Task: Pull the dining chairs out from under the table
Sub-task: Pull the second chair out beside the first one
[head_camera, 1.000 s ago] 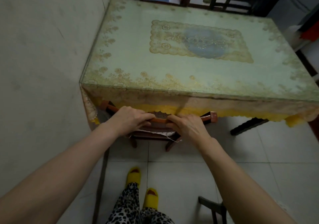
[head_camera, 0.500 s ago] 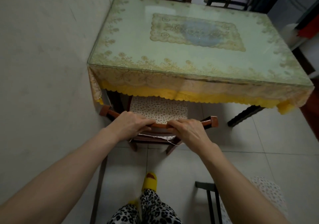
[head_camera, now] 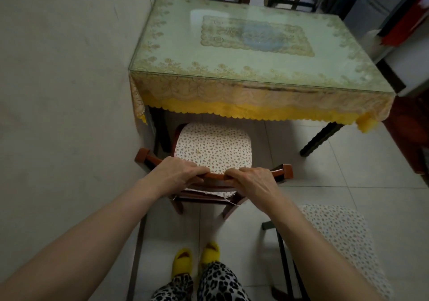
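The top rail of the dining chair is gripped by the left hand and the right hand, fingers curled over it. Compared with the frame half a second earlier, the spotted seat cushion is now seen almost fully clear of the table edge. A second cushioned chair is seen at lower right
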